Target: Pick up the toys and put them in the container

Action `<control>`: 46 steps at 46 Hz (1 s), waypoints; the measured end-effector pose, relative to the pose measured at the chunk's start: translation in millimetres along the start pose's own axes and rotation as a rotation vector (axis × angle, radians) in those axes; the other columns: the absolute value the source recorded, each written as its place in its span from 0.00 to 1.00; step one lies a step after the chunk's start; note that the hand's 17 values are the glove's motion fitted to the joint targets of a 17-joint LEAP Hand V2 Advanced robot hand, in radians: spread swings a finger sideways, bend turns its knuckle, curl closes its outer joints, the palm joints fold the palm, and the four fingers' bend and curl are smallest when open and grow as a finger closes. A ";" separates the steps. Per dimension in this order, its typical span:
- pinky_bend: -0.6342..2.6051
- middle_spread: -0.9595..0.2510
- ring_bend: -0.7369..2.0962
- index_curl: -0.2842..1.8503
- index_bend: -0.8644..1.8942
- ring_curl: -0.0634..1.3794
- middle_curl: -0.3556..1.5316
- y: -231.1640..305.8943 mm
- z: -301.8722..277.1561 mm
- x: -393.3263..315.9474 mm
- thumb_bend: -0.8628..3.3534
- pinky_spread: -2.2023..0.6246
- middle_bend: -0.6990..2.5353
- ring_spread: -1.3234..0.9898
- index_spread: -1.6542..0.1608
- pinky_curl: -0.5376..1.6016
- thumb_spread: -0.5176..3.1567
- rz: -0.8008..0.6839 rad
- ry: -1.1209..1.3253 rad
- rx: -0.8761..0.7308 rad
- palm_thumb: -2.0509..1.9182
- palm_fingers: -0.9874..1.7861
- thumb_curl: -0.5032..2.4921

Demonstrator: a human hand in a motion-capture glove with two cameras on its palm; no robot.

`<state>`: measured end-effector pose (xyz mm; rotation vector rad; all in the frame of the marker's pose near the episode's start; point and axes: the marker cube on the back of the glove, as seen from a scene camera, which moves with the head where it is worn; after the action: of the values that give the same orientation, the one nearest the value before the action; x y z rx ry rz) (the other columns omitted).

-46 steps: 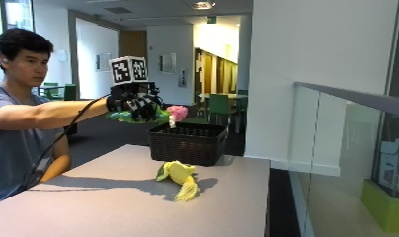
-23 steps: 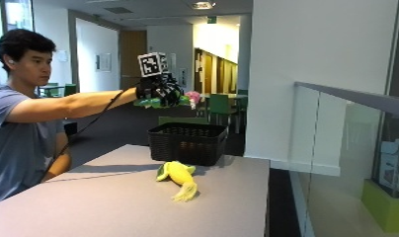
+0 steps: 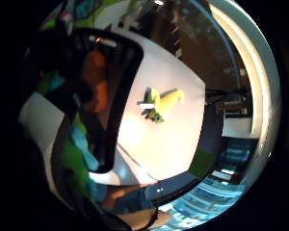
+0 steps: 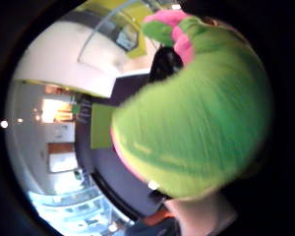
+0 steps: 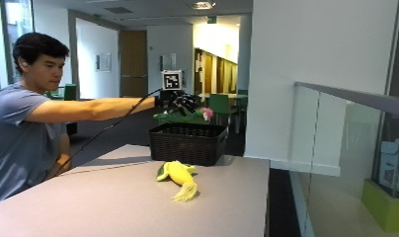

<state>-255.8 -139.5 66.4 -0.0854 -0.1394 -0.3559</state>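
Note:
In the outside view my gloved right hand [image 5: 181,104] hovers just above the black woven basket [image 5: 186,143] at the far end of the table, gripping a green and pink plush toy [image 5: 186,116]. That toy [image 4: 201,128] fills most of the thumb side palm view. A yellow plush toy [image 5: 178,175] with a green end lies on the table in front of the basket; the little finger side palm view shows the same yellow toy [image 3: 163,102] on the white tabletop beside the basket [image 3: 130,67]. Inside the basket lie an orange toy [image 3: 96,82] and other coloured toys.
The pale table [image 5: 107,207] runs toward the camera, its right edge near a glass railing [image 5: 344,148]. The person's bare left arm hangs below the table's near left side. A white wall stands behind the basket.
The hand carried the green and pink toy to the right and came down from its higher point, now low over the basket. The yellow toy stayed put.

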 end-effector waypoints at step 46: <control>0.53 0.67 0.49 0.23 0.37 0.26 0.47 10.5 50.4 240.2 0.18 0.76 0.29 0.50 0.71 0.41 0.38 -0.274 0.216 0.054 0.49 0.36 0.27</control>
<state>-35.3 -206.2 151.8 0.0267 0.0541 -0.6310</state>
